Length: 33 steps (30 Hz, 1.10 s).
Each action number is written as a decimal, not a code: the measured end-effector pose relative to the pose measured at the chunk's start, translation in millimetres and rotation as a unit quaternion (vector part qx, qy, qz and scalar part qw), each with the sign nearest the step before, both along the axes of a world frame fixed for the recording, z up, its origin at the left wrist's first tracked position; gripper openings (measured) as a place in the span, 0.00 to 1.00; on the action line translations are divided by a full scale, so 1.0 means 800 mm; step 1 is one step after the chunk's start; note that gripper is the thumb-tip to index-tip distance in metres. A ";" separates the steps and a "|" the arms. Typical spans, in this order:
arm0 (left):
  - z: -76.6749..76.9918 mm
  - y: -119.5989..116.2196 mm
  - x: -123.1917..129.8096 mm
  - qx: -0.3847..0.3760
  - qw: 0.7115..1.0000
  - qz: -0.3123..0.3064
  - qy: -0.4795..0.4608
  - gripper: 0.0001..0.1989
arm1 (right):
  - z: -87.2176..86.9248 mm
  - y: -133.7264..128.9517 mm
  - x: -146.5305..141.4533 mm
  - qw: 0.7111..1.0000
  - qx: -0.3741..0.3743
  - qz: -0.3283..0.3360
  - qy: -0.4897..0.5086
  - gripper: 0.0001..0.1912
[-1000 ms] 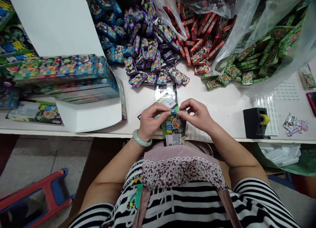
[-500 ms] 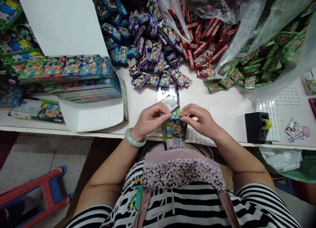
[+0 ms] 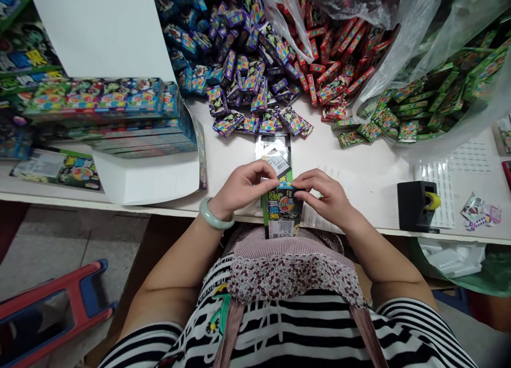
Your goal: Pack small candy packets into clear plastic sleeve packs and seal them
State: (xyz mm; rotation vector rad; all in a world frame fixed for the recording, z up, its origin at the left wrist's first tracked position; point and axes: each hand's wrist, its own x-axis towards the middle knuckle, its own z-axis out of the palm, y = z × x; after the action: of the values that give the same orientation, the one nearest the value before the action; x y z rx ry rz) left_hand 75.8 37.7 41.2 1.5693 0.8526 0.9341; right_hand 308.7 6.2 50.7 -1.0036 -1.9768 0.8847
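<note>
Right in front of my body, at the table's edge, is a black printed candy box (image 3: 285,211) with colourful lettering and a pale label. My left hand (image 3: 253,186) pinches its blue top edge from the left, thumb against fingertips. From the right, my right hand (image 3: 321,192) pinches the same edge, fingers bent. A gap of a few centimetres separates the fingertips. Just beyond the hands lies another flat printed box piece (image 3: 275,152) with a barcode label, partly covered by my hands.
Piles of small purple boxes (image 3: 251,81), red boxes (image 3: 331,81) and green boxes (image 3: 407,128) line the back, some in clear plastic bags (image 3: 379,75). Stacked display boxes (image 3: 131,118) stand left. A tape dispenser (image 3: 415,206) sits right; a red-blue stool (image 3: 67,299) is below left.
The view has shifted slightly. Both hands stay at the box's top edge; the fingers of my right hand have opened a little from the thumb.
</note>
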 end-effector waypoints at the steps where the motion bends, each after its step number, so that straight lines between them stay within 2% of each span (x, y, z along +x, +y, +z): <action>1: 0.000 0.001 0.001 -0.008 1.000 -0.004 0.004 0.11 | -0.002 -0.001 0.000 1.000 0.004 -0.011 0.004 0.07; 6: 0.007 0.008 0.005 -0.003 1.000 -0.027 0.015 0.13 | -0.010 -0.007 -0.002 0.999 0.010 -0.046 0.023 0.06; 12: 0.015 0.014 0.003 0.035 0.994 -0.097 0.030 0.10 | -0.015 -0.011 -0.001 0.998 0.019 -0.054 0.036 0.05; 17: 0.000 0.004 0.004 0.042 0.999 -0.032 0.012 0.10 | -0.017 -0.008 0.003 0.999 0.001 -0.054 0.002 0.04; 20: -0.015 -0.007 0.001 0.079 0.996 -0.028 -0.005 0.07 | -0.020 -0.009 0.005 0.998 0.003 -0.057 -0.001 0.05; 23: -0.030 -0.017 -0.002 0.102 0.995 0.019 -0.006 0.05 | -0.026 -0.013 -0.001 0.998 -0.012 -0.069 0.003 0.05; 26: -0.044 -0.026 -0.002 0.058 0.997 0.057 -0.010 0.08 | -0.032 -0.018 -0.010 0.993 -0.050 -0.104 0.022 0.07; 30: -0.057 -0.034 0.003 -0.013 0.995 0.081 -0.062 0.22 | -0.038 -0.018 -0.017 0.986 -0.077 -0.134 0.058 0.09; 31: -0.059 -0.035 0.004 -0.014 0.993 0.088 -0.071 0.23 | -0.039 -0.017 -0.018 0.985 -0.080 -0.136 0.062 0.08; 33: -0.061 -0.035 0.005 0.000 0.993 0.097 -0.063 0.19 | -0.042 -0.015 -0.019 0.984 -0.084 -0.142 0.061 0.08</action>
State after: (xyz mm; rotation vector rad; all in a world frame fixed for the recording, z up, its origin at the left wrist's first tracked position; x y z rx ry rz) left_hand 80.2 9.6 -7.6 1.4290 0.9257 1.1604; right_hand 293.2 -5.6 17.4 -1.2613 -1.6274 0.9384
